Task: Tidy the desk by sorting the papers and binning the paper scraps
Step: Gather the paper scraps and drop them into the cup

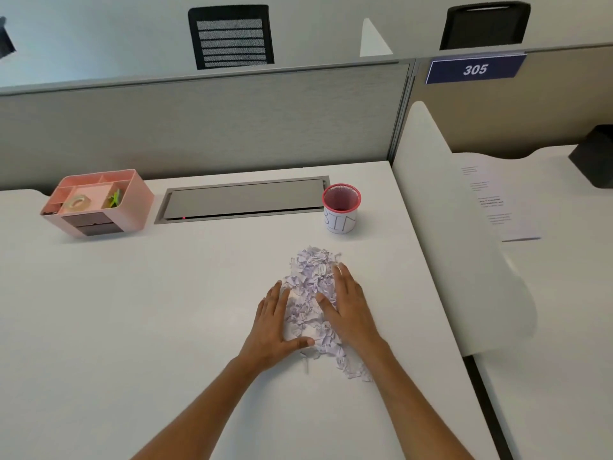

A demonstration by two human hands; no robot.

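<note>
Scraps of paper (313, 287) lie in one loose heap on the white desk (132, 310), in the right half of it, and none of them is visible in the bin yet. The bin (341, 209) is a small pink mesh cup with a paper label that reads "BIN"; it stands upright beyond the heap, near it but not touching, and what I can see of its inside looks empty.

Both hands are flat on the desk with straight fingers, one on each side of the heap. The left hand (273, 327) presses against the left edge of the heap, with its thumb stretched under the near end. The right hand (348, 307) lies on the right part of the heap, fingers over the scraps. Neither hand grips anything; they only push and hold the heap together.

A few scraps (355, 371) stay apart at the near right end, outside the hands.

I judge that the task is in its early or middle part: the scraps seem gathered, but the binning is not begun. For the sorting of papers I cannot say much. Printed sheets (507, 207) lie on the neighbouring desk behind the divider (441, 227), and I cannot tell if they belong to the task. At the far left stands a pink organiser (132, 200) with a roll of tape (78, 203) in it.
</note>
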